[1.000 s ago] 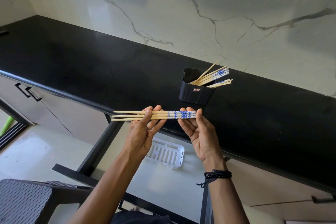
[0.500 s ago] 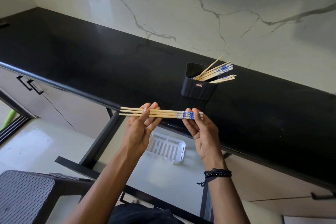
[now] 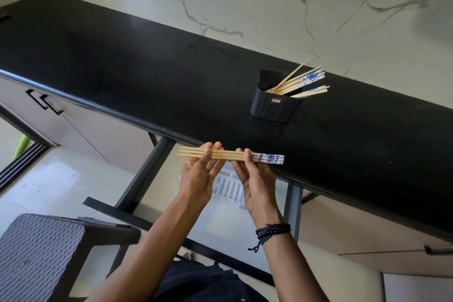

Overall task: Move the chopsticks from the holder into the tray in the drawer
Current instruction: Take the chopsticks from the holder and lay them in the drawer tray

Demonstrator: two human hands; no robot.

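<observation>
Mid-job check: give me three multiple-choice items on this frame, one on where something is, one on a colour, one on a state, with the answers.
1. Where does the holder stand?
A) on the counter
B) on a shelf
C) in a sink

2. What colour is the pattern on the held chopsticks?
A) red
B) green
C) blue

3. What state are the held chopsticks in?
A) lying flat on the counter
B) pinched level by the left hand and the right hand
C) standing in the holder

Answers:
1 A, the holder sits on the black counter near the wall.
2 C, blue print shows on their right ends.
3 B, each thumb presses the bundle against that hand's fingers.
</observation>
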